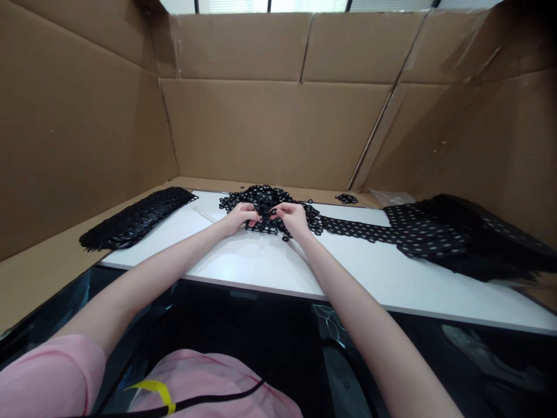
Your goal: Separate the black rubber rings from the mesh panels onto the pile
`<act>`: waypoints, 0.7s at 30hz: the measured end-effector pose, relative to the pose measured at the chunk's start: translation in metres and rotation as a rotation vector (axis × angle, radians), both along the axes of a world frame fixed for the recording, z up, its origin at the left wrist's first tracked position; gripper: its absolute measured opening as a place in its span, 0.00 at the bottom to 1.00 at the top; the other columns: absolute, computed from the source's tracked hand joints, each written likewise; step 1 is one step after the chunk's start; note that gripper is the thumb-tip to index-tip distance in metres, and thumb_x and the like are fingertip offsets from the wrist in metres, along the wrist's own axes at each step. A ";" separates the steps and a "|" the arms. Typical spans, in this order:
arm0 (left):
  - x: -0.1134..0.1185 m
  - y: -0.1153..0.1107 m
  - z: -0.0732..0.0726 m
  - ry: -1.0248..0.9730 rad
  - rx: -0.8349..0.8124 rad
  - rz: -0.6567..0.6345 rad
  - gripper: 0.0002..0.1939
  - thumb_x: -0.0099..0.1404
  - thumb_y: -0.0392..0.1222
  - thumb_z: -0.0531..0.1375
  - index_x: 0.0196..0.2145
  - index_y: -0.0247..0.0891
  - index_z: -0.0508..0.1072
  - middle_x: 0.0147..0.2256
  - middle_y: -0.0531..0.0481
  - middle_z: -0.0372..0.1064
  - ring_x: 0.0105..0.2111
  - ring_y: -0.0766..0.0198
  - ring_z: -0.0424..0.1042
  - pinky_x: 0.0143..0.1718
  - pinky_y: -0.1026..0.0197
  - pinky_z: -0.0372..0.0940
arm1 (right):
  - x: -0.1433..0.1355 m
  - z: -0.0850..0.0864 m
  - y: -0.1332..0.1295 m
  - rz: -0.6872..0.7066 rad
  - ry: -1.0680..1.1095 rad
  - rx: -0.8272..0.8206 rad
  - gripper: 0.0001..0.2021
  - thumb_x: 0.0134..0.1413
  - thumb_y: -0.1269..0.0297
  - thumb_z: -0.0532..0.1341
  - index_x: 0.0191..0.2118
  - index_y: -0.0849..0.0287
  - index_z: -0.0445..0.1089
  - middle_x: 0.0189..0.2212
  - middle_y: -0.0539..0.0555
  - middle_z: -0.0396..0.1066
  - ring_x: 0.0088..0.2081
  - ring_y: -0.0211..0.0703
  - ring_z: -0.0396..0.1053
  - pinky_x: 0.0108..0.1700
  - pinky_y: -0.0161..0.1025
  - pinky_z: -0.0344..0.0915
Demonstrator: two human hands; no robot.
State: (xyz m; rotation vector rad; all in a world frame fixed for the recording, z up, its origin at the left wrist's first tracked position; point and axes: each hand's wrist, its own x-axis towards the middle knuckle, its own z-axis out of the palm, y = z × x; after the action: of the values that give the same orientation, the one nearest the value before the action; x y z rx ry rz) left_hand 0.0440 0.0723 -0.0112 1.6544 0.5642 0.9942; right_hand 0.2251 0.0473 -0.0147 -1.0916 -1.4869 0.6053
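A heap of small black rings (263,193) lies near the far side of the white tabletop (256,261), in front of me. At the heap's left front, my left hand (243,217) has its fingers closed on a piece of black perforated strip (263,229); part of the strip is hidden by the fingers. My right hand (292,217) is just to its right, with thumb and forefinger pinched on a small black ring (273,212). Loose rings lie around both hands. A long black perforated strip (361,228) runs from the heap's right side to the right.
A thick black bundle of netted strips (134,217) lies at the left. Black perforated sheets (435,232) are piled at the right, beside some clear plastic (391,197). Farther back sits a small ring cluster (346,198). Cardboard walls (278,128) enclose the table's back and sides.
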 end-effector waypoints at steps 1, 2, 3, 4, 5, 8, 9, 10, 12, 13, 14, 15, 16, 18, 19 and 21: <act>0.001 -0.001 0.002 -0.006 -0.006 0.000 0.03 0.45 0.36 0.60 0.19 0.33 0.71 0.13 0.57 0.59 0.16 0.73 0.57 0.31 0.64 0.62 | -0.001 0.001 0.001 0.014 0.025 0.013 0.08 0.42 0.72 0.56 0.24 0.59 0.73 0.22 0.51 0.75 0.28 0.43 0.75 0.39 0.39 0.69; 0.003 -0.002 0.003 -0.011 -0.014 0.002 0.03 0.45 0.35 0.60 0.18 0.34 0.70 0.12 0.58 0.58 0.15 0.74 0.56 0.32 0.64 0.63 | -0.001 0.001 0.001 0.028 0.046 0.024 0.08 0.41 0.71 0.56 0.24 0.59 0.73 0.22 0.51 0.75 0.27 0.43 0.75 0.39 0.39 0.69; 0.003 -0.004 0.005 -0.015 -0.023 0.006 0.03 0.44 0.35 0.60 0.17 0.34 0.69 0.11 0.58 0.57 0.15 0.74 0.55 0.32 0.63 0.63 | -0.001 0.002 0.002 0.038 0.060 0.033 0.08 0.41 0.70 0.56 0.24 0.59 0.73 0.22 0.51 0.75 0.27 0.43 0.75 0.39 0.39 0.69; 0.004 -0.004 0.006 -0.020 -0.034 0.011 0.03 0.43 0.35 0.60 0.17 0.34 0.69 0.11 0.58 0.57 0.14 0.74 0.54 0.31 0.63 0.63 | 0.000 0.003 0.003 0.043 0.068 0.041 0.07 0.41 0.70 0.56 0.24 0.59 0.73 0.22 0.51 0.75 0.27 0.43 0.75 0.39 0.40 0.69; 0.004 -0.004 0.006 -0.026 -0.046 0.015 0.03 0.43 0.35 0.60 0.16 0.34 0.68 0.11 0.58 0.57 0.14 0.73 0.55 0.30 0.64 0.62 | 0.003 0.004 0.004 0.035 0.079 0.050 0.08 0.42 0.69 0.56 0.25 0.59 0.73 0.23 0.52 0.75 0.27 0.43 0.74 0.39 0.40 0.69; -0.002 -0.001 0.006 -0.059 -0.091 0.015 0.02 0.41 0.34 0.59 0.17 0.35 0.68 0.11 0.58 0.57 0.14 0.72 0.55 0.25 0.65 0.59 | 0.019 0.004 0.010 -0.089 0.159 0.075 0.08 0.45 0.67 0.55 0.25 0.60 0.71 0.26 0.54 0.76 0.28 0.43 0.74 0.39 0.41 0.69; -0.004 0.001 0.006 -0.075 -0.107 0.017 0.02 0.40 0.34 0.59 0.18 0.35 0.68 0.11 0.58 0.57 0.14 0.72 0.55 0.24 0.65 0.58 | 0.026 0.003 0.012 -0.164 0.198 0.081 0.09 0.46 0.66 0.54 0.25 0.60 0.71 0.28 0.56 0.76 0.28 0.43 0.74 0.38 0.41 0.69; -0.007 0.003 0.006 -0.091 -0.118 0.023 0.02 0.40 0.33 0.59 0.18 0.35 0.68 0.11 0.57 0.57 0.14 0.72 0.56 0.23 0.65 0.57 | 0.034 0.001 0.014 -0.224 0.205 0.085 0.09 0.47 0.65 0.54 0.26 0.60 0.70 0.29 0.57 0.76 0.30 0.44 0.74 0.38 0.42 0.69; -0.010 0.006 0.006 -0.124 -0.130 0.050 0.02 0.41 0.34 0.59 0.18 0.34 0.69 0.12 0.56 0.59 0.15 0.71 0.58 0.23 0.64 0.56 | 0.047 -0.003 0.016 -0.308 0.119 0.069 0.09 0.47 0.65 0.55 0.28 0.61 0.72 0.29 0.57 0.76 0.33 0.47 0.75 0.41 0.44 0.69; -0.010 0.007 0.007 -0.133 -0.135 0.060 0.03 0.41 0.35 0.60 0.19 0.34 0.70 0.12 0.55 0.60 0.16 0.70 0.60 0.23 0.64 0.56 | 0.051 -0.006 0.017 -0.332 0.037 0.059 0.09 0.48 0.66 0.55 0.29 0.60 0.73 0.29 0.56 0.77 0.35 0.48 0.75 0.43 0.44 0.68; -0.010 0.008 0.008 -0.137 -0.140 0.065 0.04 0.42 0.36 0.61 0.20 0.34 0.71 0.13 0.54 0.62 0.17 0.69 0.61 0.24 0.64 0.56 | 0.053 -0.008 0.017 -0.346 -0.051 0.049 0.10 0.48 0.66 0.56 0.31 0.60 0.74 0.28 0.56 0.77 0.36 0.48 0.74 0.44 0.44 0.67; -0.009 0.007 0.010 -0.133 -0.143 0.061 0.05 0.42 0.37 0.62 0.20 0.33 0.71 0.15 0.53 0.63 0.17 0.69 0.62 0.25 0.63 0.57 | 0.053 -0.010 0.017 -0.349 -0.142 0.038 0.10 0.48 0.67 0.56 0.32 0.59 0.75 0.28 0.55 0.77 0.36 0.48 0.74 0.45 0.44 0.66; -0.008 0.006 0.012 -0.126 -0.143 0.053 0.06 0.42 0.37 0.63 0.20 0.33 0.71 0.16 0.52 0.64 0.18 0.69 0.62 0.25 0.63 0.57 | 0.051 -0.012 0.017 -0.345 -0.230 0.030 0.11 0.48 0.67 0.56 0.33 0.58 0.76 0.29 0.54 0.77 0.36 0.47 0.73 0.45 0.44 0.66; -0.006 0.003 0.017 -0.107 -0.117 0.053 0.07 0.43 0.39 0.64 0.20 0.33 0.71 0.17 0.52 0.64 0.19 0.69 0.61 0.26 0.62 0.56 | 0.046 -0.013 0.017 -0.330 -0.384 0.030 0.11 0.48 0.67 0.58 0.35 0.57 0.77 0.31 0.54 0.76 0.36 0.46 0.71 0.45 0.44 0.64; -0.006 0.001 0.020 -0.091 -0.084 0.073 0.07 0.43 0.40 0.65 0.19 0.33 0.71 0.18 0.52 0.64 0.19 0.68 0.61 0.27 0.62 0.56 | 0.044 -0.014 0.016 -0.326 -0.446 0.036 0.10 0.47 0.67 0.59 0.35 0.56 0.77 0.32 0.53 0.76 0.36 0.46 0.70 0.45 0.44 0.64; -0.006 -0.003 0.026 -0.060 0.025 0.173 0.08 0.44 0.41 0.65 0.19 0.34 0.72 0.19 0.52 0.65 0.22 0.67 0.61 0.29 0.61 0.56 | 0.041 -0.013 0.014 -0.332 -0.535 0.053 0.09 0.46 0.67 0.60 0.33 0.54 0.77 0.34 0.53 0.75 0.39 0.48 0.67 0.46 0.46 0.62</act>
State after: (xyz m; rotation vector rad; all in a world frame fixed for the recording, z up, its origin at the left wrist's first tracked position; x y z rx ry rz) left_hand 0.0378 0.0696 0.0151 1.6124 0.6659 1.1768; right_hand 0.2656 0.0614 -0.0282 -1.4935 -1.7014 0.0343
